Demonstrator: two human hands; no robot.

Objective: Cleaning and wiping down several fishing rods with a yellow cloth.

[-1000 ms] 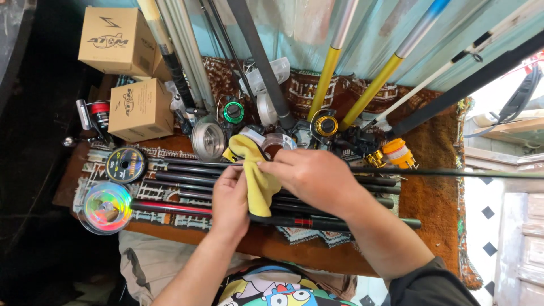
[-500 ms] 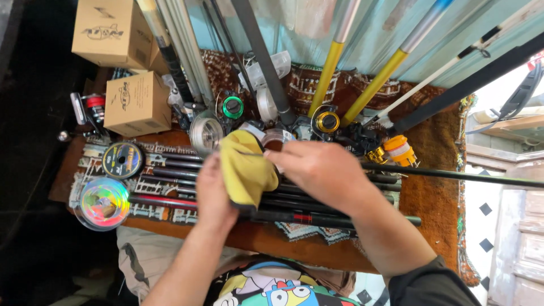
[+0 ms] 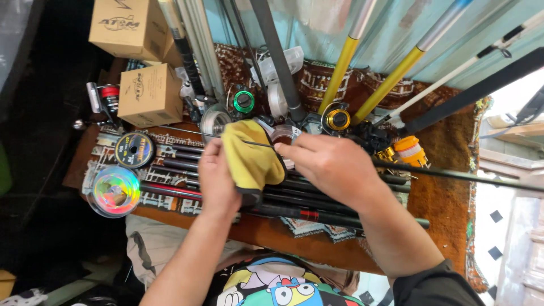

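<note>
My left hand (image 3: 218, 180) grips a yellow cloth (image 3: 249, 156), which is folded around a thin dark fishing rod (image 3: 453, 174). My right hand (image 3: 331, 167) pinches that rod just to the right of the cloth. The rod runs from the far right edge to a fine tip (image 3: 170, 129) sticking out left of the cloth. Both hands hover over a bundle of dark rod sections (image 3: 317, 207) lying across a wooden table (image 3: 272, 232).
Two cardboard boxes (image 3: 150, 93) stand at the upper left. Fishing line spools (image 3: 134, 150) and an iridescent spool (image 3: 115, 191) lie at the left. Several reels (image 3: 338, 119) sit behind the hands; yellow and dark rods (image 3: 396, 73) lean on the wall. An orange bottle (image 3: 411, 152) stands at right.
The cloth in my left hand has slid left along the thin rod, and more of the rod's tip shows beyond it. My right hand stays on the rod.
</note>
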